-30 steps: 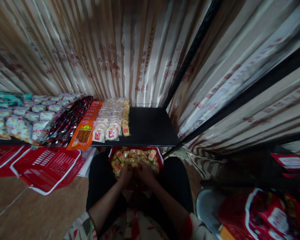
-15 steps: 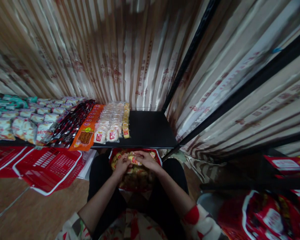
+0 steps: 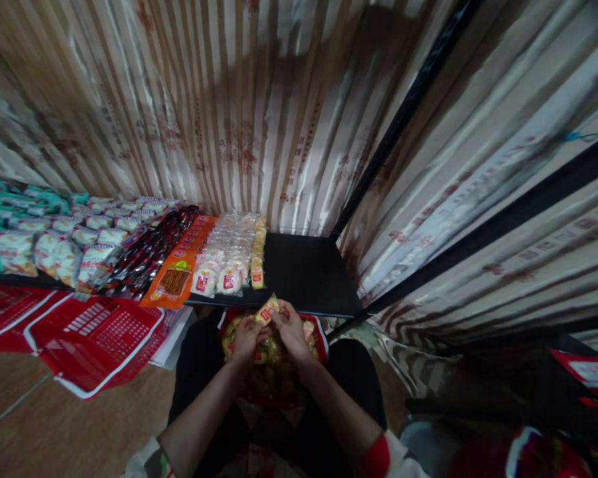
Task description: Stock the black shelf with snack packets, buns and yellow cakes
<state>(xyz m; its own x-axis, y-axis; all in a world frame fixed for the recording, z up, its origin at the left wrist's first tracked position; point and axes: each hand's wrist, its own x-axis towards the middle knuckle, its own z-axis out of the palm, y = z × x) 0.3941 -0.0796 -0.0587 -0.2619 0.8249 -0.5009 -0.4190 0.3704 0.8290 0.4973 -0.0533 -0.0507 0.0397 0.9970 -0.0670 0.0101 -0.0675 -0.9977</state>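
Note:
A small yellow snack packet [image 3: 266,311] with a red label is held tilted between both hands. My left hand [image 3: 246,337] pinches its lower left end, and my right hand [image 3: 290,326] grips its upper right side. Directly beneath, a red basket [image 3: 323,342] with a white rim sits between my knees, filled with similar yellow packets [image 3: 264,378]. On the black shelf [image 3: 306,272] just ahead, a row of yellow packets [image 3: 258,255] lines up beside clear-wrapped white round snacks [image 3: 218,265].
Farther left on the shelf lie an orange snack bag [image 3: 174,272], dark red packets [image 3: 147,249], white packets [image 3: 60,249] and green ones [image 3: 14,202]. Red baskets [image 3: 104,338] stand on the floor at left. Black metal posts [image 3: 403,119] and a striped curtain [image 3: 219,99] bound the shelf.
Both hands have lifted the yellow packet from low over the basket up towards the shelf's front edge, and it now tilts. The view has shifted slightly.

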